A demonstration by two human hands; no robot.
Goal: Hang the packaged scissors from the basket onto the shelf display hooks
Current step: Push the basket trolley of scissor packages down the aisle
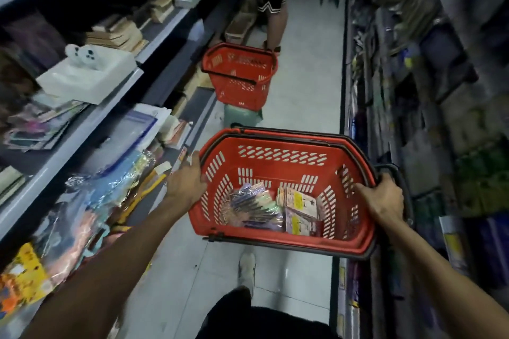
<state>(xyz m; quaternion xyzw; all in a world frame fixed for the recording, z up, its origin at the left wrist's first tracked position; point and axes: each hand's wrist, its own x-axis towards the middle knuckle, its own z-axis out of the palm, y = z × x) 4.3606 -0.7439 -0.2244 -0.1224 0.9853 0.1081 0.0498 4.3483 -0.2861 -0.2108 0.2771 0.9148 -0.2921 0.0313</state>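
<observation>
Left hand (pixel 190 181) and right hand (pixel 382 198) clamp opposite rims of the red basket (pixel 275 239) — a two-sided hold, likely to keep the packaged scissors (pixel 253 209) inside from sliding.

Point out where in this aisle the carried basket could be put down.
Bare floor runs between the second basket and the right shelving, and beside the shoe under the carried basket. The left shelves are crowded with packets and books. The left hand and right hand grip its rim.
</observation>
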